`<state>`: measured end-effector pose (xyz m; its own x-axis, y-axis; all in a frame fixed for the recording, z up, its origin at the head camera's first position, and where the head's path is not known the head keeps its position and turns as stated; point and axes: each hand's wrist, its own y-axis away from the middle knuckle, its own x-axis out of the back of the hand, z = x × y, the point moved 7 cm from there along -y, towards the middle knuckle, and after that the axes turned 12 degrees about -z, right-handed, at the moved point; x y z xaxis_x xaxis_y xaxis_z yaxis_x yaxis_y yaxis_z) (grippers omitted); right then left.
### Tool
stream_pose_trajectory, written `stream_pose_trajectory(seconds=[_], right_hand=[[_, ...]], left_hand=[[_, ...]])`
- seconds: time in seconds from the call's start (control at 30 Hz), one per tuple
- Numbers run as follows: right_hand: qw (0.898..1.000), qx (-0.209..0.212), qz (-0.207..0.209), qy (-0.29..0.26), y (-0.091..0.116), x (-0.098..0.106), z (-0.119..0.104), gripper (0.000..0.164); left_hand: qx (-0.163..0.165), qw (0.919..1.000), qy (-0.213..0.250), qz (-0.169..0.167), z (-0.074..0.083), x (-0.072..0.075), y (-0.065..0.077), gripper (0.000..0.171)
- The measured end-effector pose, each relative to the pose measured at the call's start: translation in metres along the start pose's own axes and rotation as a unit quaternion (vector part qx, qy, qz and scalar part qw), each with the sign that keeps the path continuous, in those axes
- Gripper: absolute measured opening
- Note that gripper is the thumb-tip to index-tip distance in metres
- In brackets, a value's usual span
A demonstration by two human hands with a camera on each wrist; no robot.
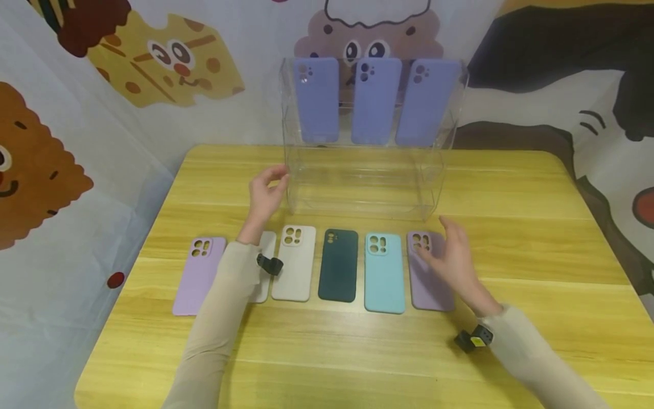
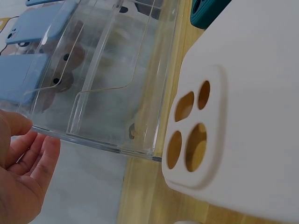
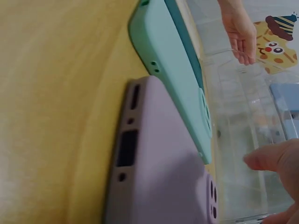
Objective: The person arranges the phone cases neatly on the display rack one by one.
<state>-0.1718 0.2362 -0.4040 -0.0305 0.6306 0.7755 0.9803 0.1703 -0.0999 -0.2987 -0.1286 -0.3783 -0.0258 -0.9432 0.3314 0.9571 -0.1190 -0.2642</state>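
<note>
A clear acrylic display stand (image 1: pixel 357 209) stands near the back of the table, with three periwinkle phone cases (image 1: pixel 376 102) in its top tier. My left hand (image 1: pixel 265 193) is at the stand's left side, fingers loosely bent with the tips at its edge; whether they touch it I cannot tell. My right hand (image 1: pixel 456 264) hovers over a mauve phone case (image 1: pixel 431 287), its fingers extended toward the stand's front right corner and holding nothing. In the left wrist view, a white phone case (image 2: pixel 252 112) fills the right side. The right wrist view shows the mauve case's port end close up.
Several phone cases lie in a row before the stand: lilac (image 1: pixel 196 278), one partly under the left arm (image 1: pixel 264 284), white, dark teal (image 1: pixel 338 267), light turquoise (image 1: pixel 384 281) and mauve. The wooden table (image 1: pixel 357 358) meets a cartoon-printed cloth (image 1: pixel 245 122) behind.
</note>
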Motion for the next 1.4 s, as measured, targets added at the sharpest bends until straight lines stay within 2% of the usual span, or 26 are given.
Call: stream_pose_trajectory(seconds=[0.17, 0.23, 0.37, 0.63, 1.1, 1.17, 1.4], right_hand=[[0.997, -0.052, -0.059, 0.017, 0.005, -0.011, 0.01, 0.089], [0.994, -0.069, -0.077, 0.022, 0.007, -0.015, 0.014, 0.092], [0.992, -0.085, -0.093, 0.03, 0.009, -0.022, 0.016, 0.095], [0.985, -0.106, -0.121, 0.055, 0.007, -0.028, 0.017, 0.102], [0.976, -0.127, -0.164, 0.074, 0.005, -0.031, 0.016, 0.104], [0.975, -0.13, -0.168, 0.074, 0.005, -0.031, 0.017, 0.105], [0.979, -0.115, -0.156, 0.067, 0.006, -0.024, 0.013, 0.111]], left_hand=[[0.005, 1.0, -0.005, -0.005, 0.028, 0.0, 0.009, 0.02], [0.007, 0.9999, -0.006, -0.005, 0.029, 0.0, 0.01, 0.02], [0.011, 0.9999, -0.01, -0.005, 0.027, 0.0, 0.009, 0.02], [0.015, 0.9999, 0.009, 0.001, -0.01, -0.001, -0.002, 0.021], [0.01, 0.9999, 0.008, -0.002, -0.01, 0.0, -0.002, 0.02], [0.009, 0.9999, 0.01, -0.003, -0.008, -0.001, -0.001, 0.021], [0.013, 0.9999, -0.004, -0.011, 0.026, 0.0, 0.008, 0.021]])
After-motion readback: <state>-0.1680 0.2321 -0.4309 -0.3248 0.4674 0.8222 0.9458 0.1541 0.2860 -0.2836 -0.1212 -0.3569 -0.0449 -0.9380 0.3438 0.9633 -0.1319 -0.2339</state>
